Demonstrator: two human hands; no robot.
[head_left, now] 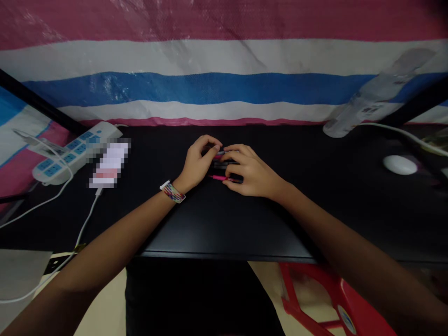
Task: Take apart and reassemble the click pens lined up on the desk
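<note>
Several pens lie side by side on the black desk point(224, 228) between my two hands, partly hidden by the fingers. Nearest me is a bright pink pen point(220, 178); dark and pale ones lie beyond it. My left hand point(198, 163), with a woven bracelet point(173, 192) at the wrist, curls at the pens' left ends, its thumb and finger closed at the far pen point(220, 153). From the right, my right hand point(250, 171) reaches over the pens with bent fingers. Its thumb and nearest finger close around the pink pen.
At the left are a white power strip point(77, 151) with blue sockets and a blurred-out phone point(110, 164) on a white cable. A white mouse point(400, 164) and a clear cylindrical container point(371, 95) stand at the right. Striped sheeting point(210, 86) hangs behind; a red stool point(360, 303) stands below.
</note>
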